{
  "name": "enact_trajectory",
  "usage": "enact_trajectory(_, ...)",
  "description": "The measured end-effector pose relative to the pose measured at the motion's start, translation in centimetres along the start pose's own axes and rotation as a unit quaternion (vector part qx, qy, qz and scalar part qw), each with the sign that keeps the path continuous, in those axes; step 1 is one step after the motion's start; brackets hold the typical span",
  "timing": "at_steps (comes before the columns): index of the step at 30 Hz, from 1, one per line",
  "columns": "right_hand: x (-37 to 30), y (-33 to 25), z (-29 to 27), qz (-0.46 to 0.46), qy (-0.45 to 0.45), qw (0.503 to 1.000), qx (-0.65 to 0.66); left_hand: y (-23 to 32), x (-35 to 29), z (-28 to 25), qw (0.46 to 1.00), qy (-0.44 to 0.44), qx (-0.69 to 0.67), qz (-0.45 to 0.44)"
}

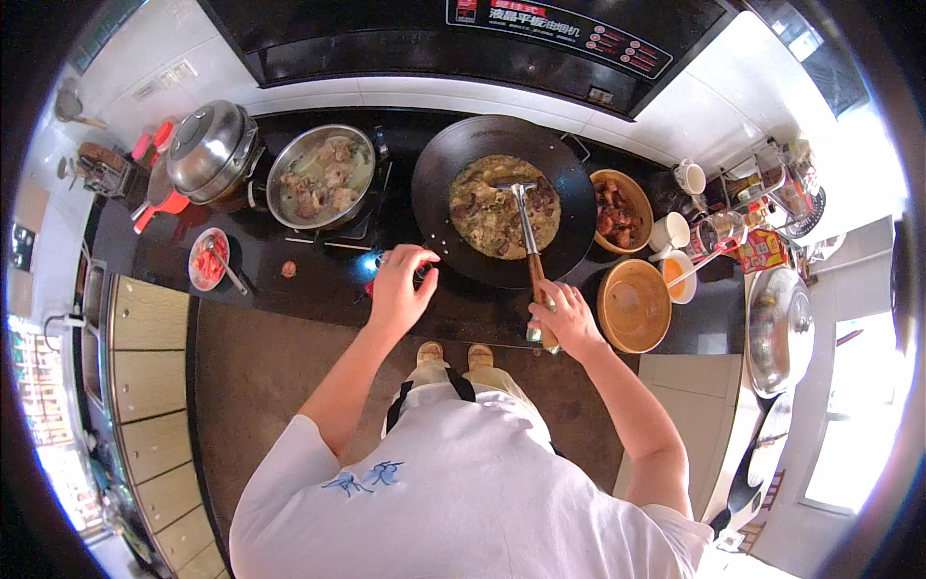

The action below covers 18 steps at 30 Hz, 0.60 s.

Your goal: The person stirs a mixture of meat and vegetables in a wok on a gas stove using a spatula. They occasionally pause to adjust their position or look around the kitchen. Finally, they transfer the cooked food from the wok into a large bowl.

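Note:
My right hand [571, 317] is wrapped round the wooden handle of a spatula [528, 227]. The spatula's metal head lies in a stew of chunks and brownish broth [492, 207] inside a large dark wok [436, 183]. In front of the wok's left side, my left hand [395, 294] is at the counter's front edge, its fingers curled together. A dark round part shows between its thumb and fingers, too hidden to name. Beside those fingers is a small bluish light with a bit of red.
A steel pan of meat pieces in broth [323, 181] sits left of the wok. Farther left are a lidded steel pot [207, 150] and a bowl of red pieces with a spoon [208, 259]. Right of the wok are a meat bowl [617, 212], a tan bowl [634, 306] and mugs [669, 232].

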State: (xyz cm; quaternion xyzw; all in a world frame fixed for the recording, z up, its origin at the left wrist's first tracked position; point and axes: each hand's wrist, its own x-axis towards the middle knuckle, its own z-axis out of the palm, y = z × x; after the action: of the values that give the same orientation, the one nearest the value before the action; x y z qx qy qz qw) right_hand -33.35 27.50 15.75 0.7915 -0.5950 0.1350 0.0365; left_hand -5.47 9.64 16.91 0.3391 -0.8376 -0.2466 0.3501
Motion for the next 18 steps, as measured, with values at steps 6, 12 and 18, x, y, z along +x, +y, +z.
enact_trajectory(6,3.5,0.6,-6.3,0.035,0.177,0.982,0.048,-3.4,0.3,-0.2,0.994,-0.006,0.109,-0.003)
enact_trajectory(12,4.2,1.2,-10.4,0.194,0.312,0.928,0.062,-3.9,-0.7,0.5,0.99,-0.036,0.097,-0.095)
enact_trajectory(18,4.2,1.9,-11.9,0.258,0.322,0.902,0.129,-3.6,-0.7,0.3,0.994,-0.021,0.087,-0.067)
